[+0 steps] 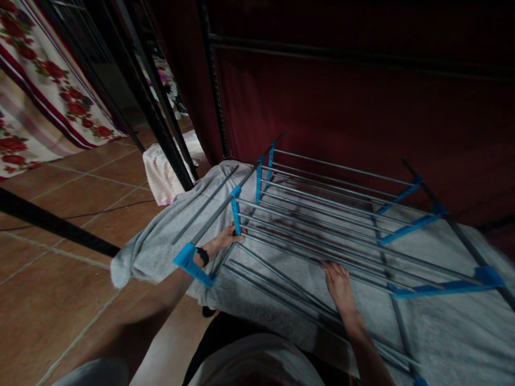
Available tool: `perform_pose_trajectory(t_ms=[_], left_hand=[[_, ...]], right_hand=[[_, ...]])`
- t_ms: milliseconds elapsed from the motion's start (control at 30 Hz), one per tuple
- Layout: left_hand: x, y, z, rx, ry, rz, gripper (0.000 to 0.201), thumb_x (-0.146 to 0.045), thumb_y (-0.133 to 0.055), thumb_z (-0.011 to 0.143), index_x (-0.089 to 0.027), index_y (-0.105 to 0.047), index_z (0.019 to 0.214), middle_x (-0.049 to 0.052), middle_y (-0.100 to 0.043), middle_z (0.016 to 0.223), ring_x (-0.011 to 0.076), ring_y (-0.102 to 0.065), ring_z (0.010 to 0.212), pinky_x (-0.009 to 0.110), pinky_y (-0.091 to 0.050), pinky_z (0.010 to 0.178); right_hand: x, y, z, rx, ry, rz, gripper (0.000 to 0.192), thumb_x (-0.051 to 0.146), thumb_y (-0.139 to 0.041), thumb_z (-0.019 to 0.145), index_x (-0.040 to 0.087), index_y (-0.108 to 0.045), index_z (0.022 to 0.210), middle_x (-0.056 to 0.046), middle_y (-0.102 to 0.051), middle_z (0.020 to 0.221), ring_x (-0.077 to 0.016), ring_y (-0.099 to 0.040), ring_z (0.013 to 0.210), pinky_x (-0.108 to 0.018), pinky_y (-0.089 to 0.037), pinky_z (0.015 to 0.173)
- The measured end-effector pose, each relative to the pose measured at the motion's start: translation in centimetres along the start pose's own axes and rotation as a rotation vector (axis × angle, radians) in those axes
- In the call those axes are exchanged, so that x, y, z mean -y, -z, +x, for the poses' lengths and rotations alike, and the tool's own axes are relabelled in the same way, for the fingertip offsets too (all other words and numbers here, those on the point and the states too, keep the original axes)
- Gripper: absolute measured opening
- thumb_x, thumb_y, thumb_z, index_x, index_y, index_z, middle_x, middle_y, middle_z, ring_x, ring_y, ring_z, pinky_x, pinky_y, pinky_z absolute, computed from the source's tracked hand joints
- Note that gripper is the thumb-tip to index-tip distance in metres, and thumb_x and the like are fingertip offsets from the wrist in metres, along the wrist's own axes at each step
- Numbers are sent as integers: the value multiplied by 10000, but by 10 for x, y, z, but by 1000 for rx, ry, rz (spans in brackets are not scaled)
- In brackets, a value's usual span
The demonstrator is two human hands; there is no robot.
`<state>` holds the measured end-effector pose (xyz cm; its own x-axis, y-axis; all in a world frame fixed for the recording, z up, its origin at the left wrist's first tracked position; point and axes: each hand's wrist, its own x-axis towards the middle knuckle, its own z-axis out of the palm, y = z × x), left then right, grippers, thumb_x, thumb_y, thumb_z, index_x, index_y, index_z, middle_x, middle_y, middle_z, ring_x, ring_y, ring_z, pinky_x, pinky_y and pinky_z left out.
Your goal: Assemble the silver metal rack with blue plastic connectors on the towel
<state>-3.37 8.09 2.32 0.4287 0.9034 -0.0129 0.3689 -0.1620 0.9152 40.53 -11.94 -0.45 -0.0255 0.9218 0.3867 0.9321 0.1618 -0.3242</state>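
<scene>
A partly assembled rack of grey metal tubes with blue plastic brackets lies across a grey blanket (438,316). My left hand (228,237), a dark band on its wrist, reaches under the side tube (217,217). Its fingers close around the lower end of a blue bracket (236,214), where a crosswise rod meets it. My right hand (337,276) has its fingertips on the nearest crosswise metal rod (281,247), with the thumb side partly hidden. At the left front corner a blue corner bracket (187,257) sits on the side tube.
Several loose tubes (277,287) lie on the blanket near my lap, and another loose tube (205,205) rests at the left. Black metal posts (151,102) stand to the left, beside the tiled floor (80,198). A dark red cloth (322,107) hangs behind the rack.
</scene>
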Motion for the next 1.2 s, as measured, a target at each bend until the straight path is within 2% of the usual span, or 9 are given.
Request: perform_pose_trajectory(t_ms=[233, 500, 967, 1100, 1200], left_hand=[[4, 0, 3, 11, -11, 1, 286, -409, -737, 723, -201, -657, 902, 39, -575, 956, 213, -533, 915, 372, -468, 886], [-3, 1, -2, 15, -40, 2, 280, -379, -716, 756, -177, -655, 940, 74, -585, 1003, 267, -498, 1028, 408, -430, 946], [-12, -1, -4, 21, -3, -19, 404, -525, -748, 719, -190, -656, 927, 58, -600, 915, 251, -539, 909, 406, -455, 836], [-12, -1, -4, 10, -2, -15, 425, -549, -756, 702, -203, -648, 923, 63, -610, 948, 254, -546, 927, 410, -463, 859], [-14, 0, -5, 2, 2, -6, 433, -556, -769, 686, -206, -649, 911, 64, -614, 964, 259, -551, 948, 411, -467, 877]], right_hand=[[-1, 2, -1, 18, 13, -7, 359, 311, -360, 1030, 224, -641, 1235, -83, -702, 1073, -251, -604, 1011, -415, -419, 922], [2, 5, 2, 43, -1, -18, 356, 288, -358, 1026, 233, -656, 1213, -81, -709, 1073, -246, -608, 1009, -407, -415, 913], [0, 3, 2, 13, 34, -64, 341, 305, -371, 1033, 232, -642, 1226, -84, -709, 1065, -242, -625, 1006, -402, -431, 899], [4, 2, 5, 10, 39, -135, 332, 365, -388, 1043, 204, -648, 1170, -98, -711, 1043, -256, -626, 987, -409, -419, 892], [6, 0, 9, 57, 61, -236, 331, 361, -374, 1048, 210, -661, 1113, -98, -707, 1008, -249, -624, 926, -403, -415, 882]])
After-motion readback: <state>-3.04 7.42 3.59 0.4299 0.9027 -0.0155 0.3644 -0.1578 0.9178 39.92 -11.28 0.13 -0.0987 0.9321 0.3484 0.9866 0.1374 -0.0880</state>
